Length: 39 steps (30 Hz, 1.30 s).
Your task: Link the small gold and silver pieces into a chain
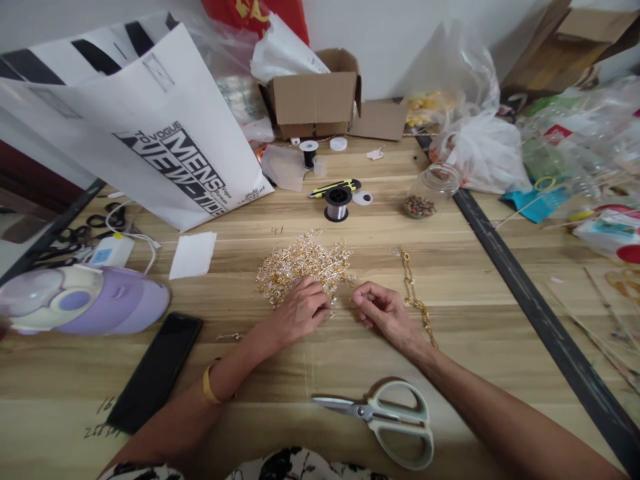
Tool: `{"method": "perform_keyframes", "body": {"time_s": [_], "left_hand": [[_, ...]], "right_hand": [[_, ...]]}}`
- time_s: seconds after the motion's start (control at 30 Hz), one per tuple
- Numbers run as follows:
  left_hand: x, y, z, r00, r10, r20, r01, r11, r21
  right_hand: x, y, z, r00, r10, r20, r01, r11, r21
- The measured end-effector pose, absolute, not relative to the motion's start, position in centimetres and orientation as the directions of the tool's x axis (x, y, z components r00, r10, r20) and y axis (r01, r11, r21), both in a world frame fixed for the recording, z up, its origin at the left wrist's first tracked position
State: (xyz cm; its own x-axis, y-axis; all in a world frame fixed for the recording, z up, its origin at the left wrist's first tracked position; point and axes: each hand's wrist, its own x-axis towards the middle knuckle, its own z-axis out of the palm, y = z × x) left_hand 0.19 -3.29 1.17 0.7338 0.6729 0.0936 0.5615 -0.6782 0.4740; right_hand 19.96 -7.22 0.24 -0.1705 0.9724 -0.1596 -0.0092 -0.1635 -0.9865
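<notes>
A loose pile of small gold and clear beaded pieces (295,261) lies in the middle of the wooden table. My left hand (303,308) rests at its front edge with curled fingers; what they hold, if anything, is hidden. To the right of the pile, my right hand (384,312) has thumb and fingertips pressed together, and anything between them is too small to name. Beside it lies a gold chain (409,280) with clear beads, partly behind the right wrist. Scissors (395,415) with pale handles lie between my forearms, blades pointing left.
Beyond the pile are a wire spool (337,205), a yellow-black utility knife (330,189) and a clear jar of beads (421,203). A black phone (157,370), a purple appliance (120,300) and a large white paper bag (145,133) stand left. Plastic bags (483,150) crowd the right.
</notes>
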Motion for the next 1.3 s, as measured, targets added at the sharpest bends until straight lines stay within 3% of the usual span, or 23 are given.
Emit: {"method": "perform_keyframes", "body": {"time_s": [0.23,0.5,0.7,1.3], "left_hand": [[-0.3,-2.7,0.1,0.619,0.753,0.225,0.507,-0.601,0.618],[-0.4,-2.6,0.4,0.521,0.842,0.139,0.492,-0.429,0.757],[-0.4,-2.6,0.7,0.494,0.863,0.103,0.495,-0.377,0.783],[-0.2,-2.5,0.8,0.502,0.853,0.142,0.487,-0.415,0.768]], "right_hand": [[20.0,-7.2,0.0,-0.181,0.973,-0.146,-0.018,-0.152,-0.988],[19.9,-7.2,0.2,-0.175,0.975,-0.14,0.0,-0.143,-0.99],[19.9,-7.2,0.2,-0.19,0.972,-0.14,0.009,-0.141,-0.99],[20.0,-7.2,0.0,-0.198,0.97,-0.14,0.01,-0.141,-0.99]]}}
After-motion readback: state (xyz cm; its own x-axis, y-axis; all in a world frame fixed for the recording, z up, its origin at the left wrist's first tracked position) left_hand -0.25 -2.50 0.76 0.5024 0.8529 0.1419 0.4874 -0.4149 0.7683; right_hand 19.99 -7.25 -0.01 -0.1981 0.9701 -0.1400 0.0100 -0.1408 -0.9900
